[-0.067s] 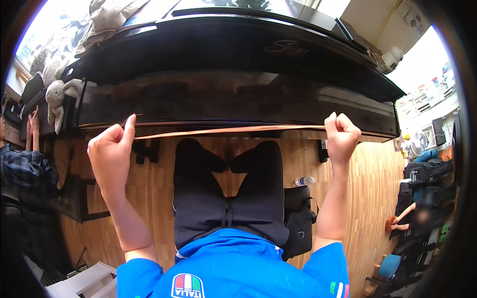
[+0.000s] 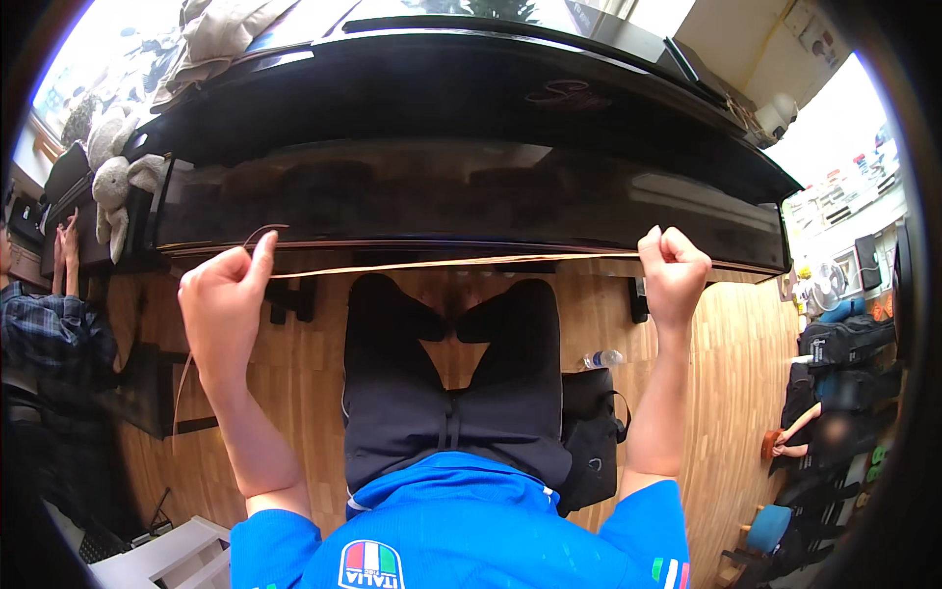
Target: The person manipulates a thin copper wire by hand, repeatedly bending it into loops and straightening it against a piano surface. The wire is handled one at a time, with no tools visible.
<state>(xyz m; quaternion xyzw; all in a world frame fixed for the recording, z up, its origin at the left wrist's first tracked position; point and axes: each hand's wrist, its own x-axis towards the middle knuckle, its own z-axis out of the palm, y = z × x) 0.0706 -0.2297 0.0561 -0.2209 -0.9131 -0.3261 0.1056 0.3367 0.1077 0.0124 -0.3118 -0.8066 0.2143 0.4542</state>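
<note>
A thin, pale orange band of cord (image 2: 454,262) is stretched almost level between my two fists, in front of the closed black piano (image 2: 471,187). My left hand (image 2: 223,299) is closed on one end, thumb upward, and a loose, thin tail curls above the thumb and another hangs down beside the wrist. My right hand (image 2: 673,270) is closed on the other end, near the right part of the piano's front edge. My legs in dark trousers (image 2: 446,393) are below the band.
Plush toys (image 2: 113,187) sit at the piano's left end. Another person (image 2: 44,324) is at far left, hands raised; another (image 2: 814,432) is at right among bags and a fan (image 2: 829,285). A bottle (image 2: 601,357) and black bag (image 2: 589,452) lie on the floor, a white stool (image 2: 162,555) at lower left.
My left hand has shifted slightly right and down, and more of the loose tail shows above its thumb and beside the wrist. My right hand is almost unmoved, both still gripping the band.
</note>
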